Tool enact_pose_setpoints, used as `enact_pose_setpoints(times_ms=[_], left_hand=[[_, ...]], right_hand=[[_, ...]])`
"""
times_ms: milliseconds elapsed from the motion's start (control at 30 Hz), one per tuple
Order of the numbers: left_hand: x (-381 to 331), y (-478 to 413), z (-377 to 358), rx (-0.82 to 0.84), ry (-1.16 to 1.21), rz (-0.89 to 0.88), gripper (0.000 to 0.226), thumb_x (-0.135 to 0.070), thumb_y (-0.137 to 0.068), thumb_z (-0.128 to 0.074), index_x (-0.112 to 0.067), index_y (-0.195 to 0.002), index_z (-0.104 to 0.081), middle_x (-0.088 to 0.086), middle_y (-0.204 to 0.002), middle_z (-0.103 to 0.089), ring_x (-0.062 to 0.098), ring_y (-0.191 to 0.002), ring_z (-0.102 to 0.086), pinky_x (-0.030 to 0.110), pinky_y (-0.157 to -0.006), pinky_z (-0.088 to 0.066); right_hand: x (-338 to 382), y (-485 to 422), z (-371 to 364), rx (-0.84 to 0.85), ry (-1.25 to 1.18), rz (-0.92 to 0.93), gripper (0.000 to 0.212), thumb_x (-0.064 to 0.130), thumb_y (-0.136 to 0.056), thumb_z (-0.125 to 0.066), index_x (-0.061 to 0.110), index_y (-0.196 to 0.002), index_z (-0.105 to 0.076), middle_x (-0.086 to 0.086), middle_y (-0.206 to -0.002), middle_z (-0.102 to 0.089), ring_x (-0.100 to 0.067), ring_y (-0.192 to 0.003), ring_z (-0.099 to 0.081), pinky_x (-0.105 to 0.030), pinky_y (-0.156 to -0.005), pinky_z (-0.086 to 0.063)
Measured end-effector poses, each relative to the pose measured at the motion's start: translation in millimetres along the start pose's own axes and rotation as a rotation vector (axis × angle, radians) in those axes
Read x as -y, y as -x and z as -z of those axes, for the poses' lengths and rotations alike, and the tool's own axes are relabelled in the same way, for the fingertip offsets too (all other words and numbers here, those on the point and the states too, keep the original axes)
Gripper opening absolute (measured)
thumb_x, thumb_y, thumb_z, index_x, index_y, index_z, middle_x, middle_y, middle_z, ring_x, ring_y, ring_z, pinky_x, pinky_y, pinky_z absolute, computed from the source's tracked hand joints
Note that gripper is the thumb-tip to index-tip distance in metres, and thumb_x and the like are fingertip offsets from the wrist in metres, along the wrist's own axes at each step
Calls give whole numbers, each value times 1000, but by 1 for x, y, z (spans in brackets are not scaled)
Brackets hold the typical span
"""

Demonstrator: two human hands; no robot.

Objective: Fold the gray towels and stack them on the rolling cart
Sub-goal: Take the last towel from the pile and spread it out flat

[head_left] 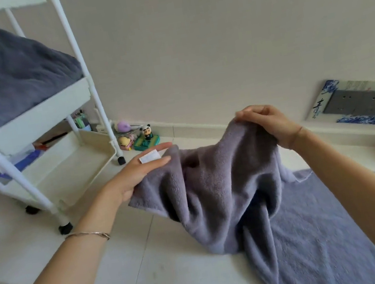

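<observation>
Gray towel (216, 186) hangs bunched between both hands, its lower end trailing on a second towel (322, 243) spread on the floor. Right hand (268, 126): fingers pinch the upper edge. Left hand (141, 169): fingers straight, pressed together over a corner; thumb hidden, grip unconfirmed. Judged step: opening out for the first fold. Next requirement: matching corners found, edge drawn taut.

Head-worn, facing down, seemingly near towel (216, 186)
</observation>
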State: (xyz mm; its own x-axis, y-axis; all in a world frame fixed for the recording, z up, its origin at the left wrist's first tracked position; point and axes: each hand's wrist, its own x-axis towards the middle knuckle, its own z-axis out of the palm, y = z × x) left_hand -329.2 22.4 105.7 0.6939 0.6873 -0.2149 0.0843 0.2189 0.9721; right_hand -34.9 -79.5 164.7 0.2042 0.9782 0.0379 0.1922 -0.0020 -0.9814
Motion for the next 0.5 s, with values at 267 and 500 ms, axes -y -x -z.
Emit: enact_pose_setpoints(times_ms=[267, 500], left_hand=[[92, 7, 61, -604, -932, 140, 44, -4, -85, -55, -26, -123, -57, 2, -129, -58, 25, -116, -54, 28, -91, -42], [146, -23, 27, -350, -1306, 134, 48, -36, -101, -34, -25, -147, -28, 2, -156, -23, 25, -143, -18, 37, -116, -13]], right_hand=[[-123, -40, -61, 2, 802, -227, 43, 27, -88, -60, 17, -129, -53, -7, -138, -49, -27, -127, -45, -33, -107, -34], [-188, -6, -116, 185, 901, -193, 43, 41, -93, -53, 25, -132, -50, -3, -148, -37, -25, -135, -35, -39, -113, -26]])
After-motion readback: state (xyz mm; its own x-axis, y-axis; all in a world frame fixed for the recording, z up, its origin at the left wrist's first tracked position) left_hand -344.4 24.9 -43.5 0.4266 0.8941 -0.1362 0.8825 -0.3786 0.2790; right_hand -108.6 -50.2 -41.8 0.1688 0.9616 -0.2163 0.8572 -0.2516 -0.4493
